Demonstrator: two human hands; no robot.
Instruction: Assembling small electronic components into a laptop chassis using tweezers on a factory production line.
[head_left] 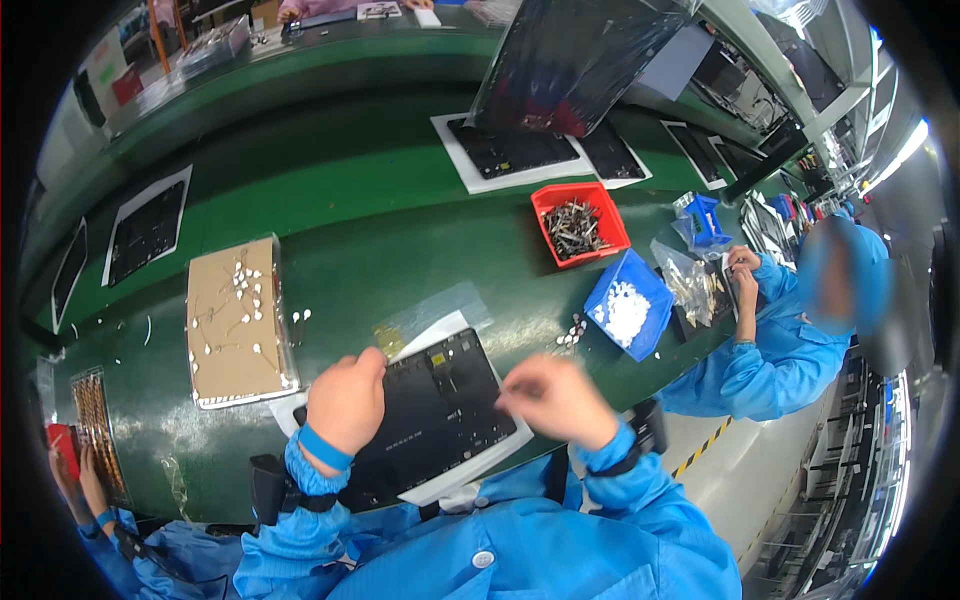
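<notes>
A flat black tablet-like panel (430, 415) lies tilted on a white sheet (470, 472) right in front of me. My left hand (346, 405) is over its upper left edge, fingers curled in; its fingertips are mostly hidden. Slightly blurred, my right hand (562, 402) hovers at the panel's right edge with thumb and forefinger pinched together. Whatever is between them is too small to make out. To the left, a brown cardboard sheet (225, 350) carries several small white round pieces with thin wires (245, 285). A few loose white pieces (572, 335) lie right of the panel.
A red bin (540, 205) of small metallic parts and a blue bin (655, 345) of white pieces stand on the green bench (400, 240). More black panels (510, 150) lie beyond. A co-worker in blue (770, 360) works at the right; another person's hands (90, 480) show at lower left.
</notes>
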